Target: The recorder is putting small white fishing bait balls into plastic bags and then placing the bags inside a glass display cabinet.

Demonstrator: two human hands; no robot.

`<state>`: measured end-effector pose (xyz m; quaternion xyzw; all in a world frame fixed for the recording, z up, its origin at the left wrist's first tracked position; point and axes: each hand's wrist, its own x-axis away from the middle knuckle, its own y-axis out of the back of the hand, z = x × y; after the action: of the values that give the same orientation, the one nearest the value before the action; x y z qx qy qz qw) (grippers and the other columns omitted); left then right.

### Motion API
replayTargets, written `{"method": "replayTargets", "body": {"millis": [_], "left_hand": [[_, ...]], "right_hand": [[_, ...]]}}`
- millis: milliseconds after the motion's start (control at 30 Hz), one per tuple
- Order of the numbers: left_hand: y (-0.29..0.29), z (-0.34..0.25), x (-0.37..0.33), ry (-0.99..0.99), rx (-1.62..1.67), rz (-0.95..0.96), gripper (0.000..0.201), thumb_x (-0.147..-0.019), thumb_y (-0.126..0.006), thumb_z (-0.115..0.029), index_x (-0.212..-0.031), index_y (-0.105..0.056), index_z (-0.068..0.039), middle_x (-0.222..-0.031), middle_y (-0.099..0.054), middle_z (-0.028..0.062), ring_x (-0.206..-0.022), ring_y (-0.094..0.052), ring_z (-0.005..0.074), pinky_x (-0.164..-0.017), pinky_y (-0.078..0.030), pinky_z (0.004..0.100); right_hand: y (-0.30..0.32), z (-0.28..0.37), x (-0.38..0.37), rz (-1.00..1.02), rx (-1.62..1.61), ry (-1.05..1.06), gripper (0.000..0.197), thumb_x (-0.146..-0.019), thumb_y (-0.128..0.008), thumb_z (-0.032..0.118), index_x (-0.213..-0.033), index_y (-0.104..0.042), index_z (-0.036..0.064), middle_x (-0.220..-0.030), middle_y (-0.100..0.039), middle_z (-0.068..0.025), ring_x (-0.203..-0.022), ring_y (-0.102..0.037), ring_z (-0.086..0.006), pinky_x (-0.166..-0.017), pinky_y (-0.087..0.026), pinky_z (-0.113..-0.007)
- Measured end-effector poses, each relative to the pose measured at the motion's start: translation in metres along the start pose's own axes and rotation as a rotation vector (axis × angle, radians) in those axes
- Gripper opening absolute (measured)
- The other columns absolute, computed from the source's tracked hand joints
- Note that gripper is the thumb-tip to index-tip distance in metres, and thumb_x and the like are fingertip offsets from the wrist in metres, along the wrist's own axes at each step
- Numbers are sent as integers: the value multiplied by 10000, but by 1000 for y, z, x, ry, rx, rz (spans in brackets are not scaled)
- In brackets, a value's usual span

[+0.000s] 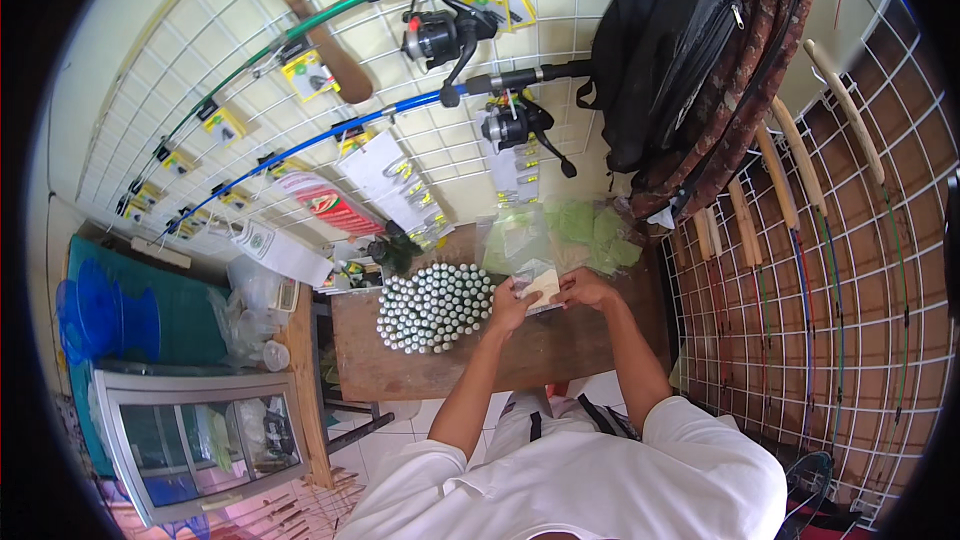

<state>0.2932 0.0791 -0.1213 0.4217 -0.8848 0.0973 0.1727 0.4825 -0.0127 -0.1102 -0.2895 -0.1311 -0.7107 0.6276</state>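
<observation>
Wooden table (560, 355) below; pale packet (540, 285) between left grip (509, 306), right grip (588, 290).

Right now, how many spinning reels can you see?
2. The upper spinning reel is on the green rod; the lower spinning reel is on the blue rod beneath it. Others could be hidden behind the black bag.

The flat piece (541, 285) between my fingers (568, 291) is cream; the packets (605, 240) just beyond them are pale green; to their left I see white-topped cylinders (437, 308), underneath, a brown table (500, 372).
</observation>
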Motion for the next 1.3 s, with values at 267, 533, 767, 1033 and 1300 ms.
{"method": "replayTargets", "body": {"millis": [267, 533, 767, 1033, 1300], "left_hand": [[33, 16, 63, -93, 76, -102, 391, -781, -797, -28, -1120, -610, 22, -995, -684, 88, -861, -644, 140, -755, -523, 276], [35, -18, 124, -211, 45, -137, 420, -758, -809, -34, -1121, -610, 40, -1039, -680, 103, -946, -638, 153, -831, -522, 301], [54, -26, 162, -272, 142, -130, 437, -751, -796, 11, -1142, -605, 57, -1057, -676, 101, -977, -637, 157, -862, -521, 297], [84, -34, 222, -281, 141, -170, 388, -785, -771, -4, -1142, -626, 41, -1043, -693, 65, -940, -637, 120, -844, -517, 289], [134, -23, 294, -262, 202, -290, 360, -802, -780, -16, -1128, -637, 31, -1046, -694, 63, -920, -642, 111, -821, -531, 280]], "right_hand": [[-47, 6, 19, 140, 187, 115, 176, -720, -839, 64, -828, -720, -7, -758, -669, -28, -686, -610, -110, -613, -523, -264], [-75, 39, 42, 267, 339, 166, 231, -773, -817, 149, -941, -763, 0, -809, -711, -48, -707, -612, -97, -634, -502, -260], [-113, 68, 58, 275, 303, 268, 201, -810, -785, 107, -944, -750, -39, -808, -710, -48, -705, -610, -92, -652, -502, -253], [-173, 97, 55, 342, 326, 399, 159, -860, -734, 85, -963, -746, -37, -809, -713, -51, -723, -611, -84, -672, -498, -258], [-291, 115, 57, 425, 349, 504, 187, -890, -724, 147, -987, -740, -13, -808, -712, -36, -700, -611, -81, -646, -503, -257]]}}
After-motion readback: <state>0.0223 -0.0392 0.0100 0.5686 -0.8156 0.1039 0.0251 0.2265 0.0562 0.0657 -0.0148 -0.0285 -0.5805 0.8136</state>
